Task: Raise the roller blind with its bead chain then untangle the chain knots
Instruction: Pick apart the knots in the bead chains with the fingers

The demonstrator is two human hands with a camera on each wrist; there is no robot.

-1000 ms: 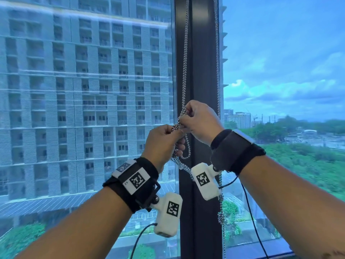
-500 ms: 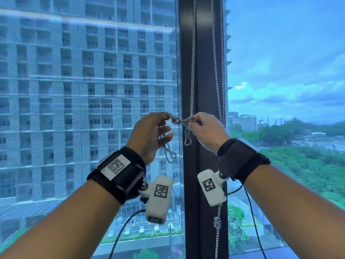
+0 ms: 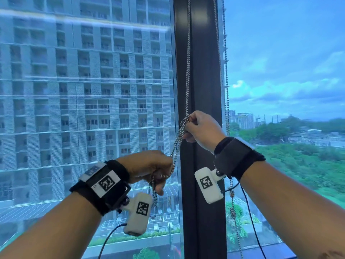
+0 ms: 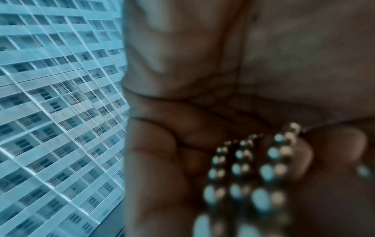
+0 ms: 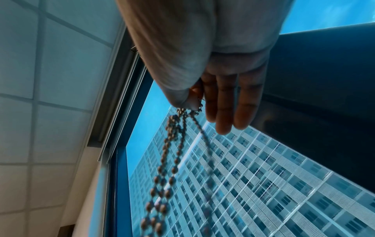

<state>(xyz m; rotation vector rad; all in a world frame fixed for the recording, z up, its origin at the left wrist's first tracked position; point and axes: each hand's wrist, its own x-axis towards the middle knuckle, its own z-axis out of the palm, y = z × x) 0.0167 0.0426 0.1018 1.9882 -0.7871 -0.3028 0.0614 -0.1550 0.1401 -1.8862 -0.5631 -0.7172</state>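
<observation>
A metal bead chain [image 3: 188, 75] hangs in front of the dark window post [image 3: 203, 90]. My right hand [image 3: 188, 126] pinches a bunched part of the chain between thumb and forefinger, its other fingers [image 5: 229, 102] held out straight. From there several strands [image 3: 177, 141] run down and left to my left hand [image 3: 162, 176], which is curled round them. Beads [image 4: 243, 168] lie blurred across its fingers. A second length of the chain [image 3: 226, 90] hangs to the right, with knots [image 3: 232, 195] below my right wrist.
Window glass [image 3: 93, 109] lies close behind both hands, with a tall building outside. The dark post stands right behind the chain. A grey rail [image 5: 113, 99] runs along the top of the window below ceiling tiles. Wrist camera cables [image 3: 110, 238] hang under both arms.
My hands have drawn apart: the left has dropped down and left, the right has risen slightly. The chain bunch once held level between them now stretches in a slanted line.
</observation>
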